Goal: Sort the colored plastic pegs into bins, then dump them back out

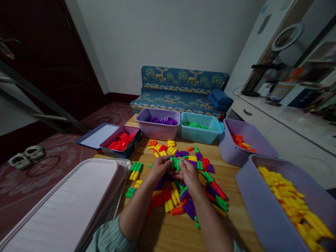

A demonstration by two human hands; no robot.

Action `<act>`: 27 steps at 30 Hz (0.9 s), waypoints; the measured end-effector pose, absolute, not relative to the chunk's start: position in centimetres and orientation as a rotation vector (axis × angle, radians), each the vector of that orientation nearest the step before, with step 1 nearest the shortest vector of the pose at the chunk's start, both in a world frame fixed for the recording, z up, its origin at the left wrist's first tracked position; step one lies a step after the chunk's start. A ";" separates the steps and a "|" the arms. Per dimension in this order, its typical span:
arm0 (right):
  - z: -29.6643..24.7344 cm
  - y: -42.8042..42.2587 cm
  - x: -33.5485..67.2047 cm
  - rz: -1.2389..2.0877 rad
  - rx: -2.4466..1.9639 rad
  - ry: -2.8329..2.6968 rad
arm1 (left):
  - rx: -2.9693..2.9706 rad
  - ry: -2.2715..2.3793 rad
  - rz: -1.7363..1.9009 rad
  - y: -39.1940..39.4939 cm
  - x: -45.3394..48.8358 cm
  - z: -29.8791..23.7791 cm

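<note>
Both my hands meet over the middle of the wooden table [168, 241]. Between them is a short row of green plastic toy pieces [175, 163]. My left hand [160, 167] grips its left end, with fingers closed on it. At the right end, my right hand [188, 172] pinches the same row between thumb and fingers. Beneath and around my hands lie many stick-like pieces in red, yellow, green, purple and orange, such as a yellow-and-red group [172, 194] and a red-and-green one [219, 190]. Some pieces are hidden under my hands and forearms.
Bins ring the table: a tin box [119, 154] with red pieces, a lilac bin [157, 132] with purple, a blue bin [201, 135] with green, a purple bin [228, 148] with orange, and a larger bin [252, 196] with yellow. Stacked lids [73, 199] lie left.
</note>
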State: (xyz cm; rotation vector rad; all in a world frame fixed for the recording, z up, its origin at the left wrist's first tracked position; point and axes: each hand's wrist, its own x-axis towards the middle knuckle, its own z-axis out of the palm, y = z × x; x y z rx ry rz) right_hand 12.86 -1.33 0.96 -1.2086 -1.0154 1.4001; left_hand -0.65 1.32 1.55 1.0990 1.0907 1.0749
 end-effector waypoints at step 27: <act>0.4 -0.9 13.2 1.249 -1.203 -1.059 | 0.962 1.043 1.159 1.4 -0.9 1.1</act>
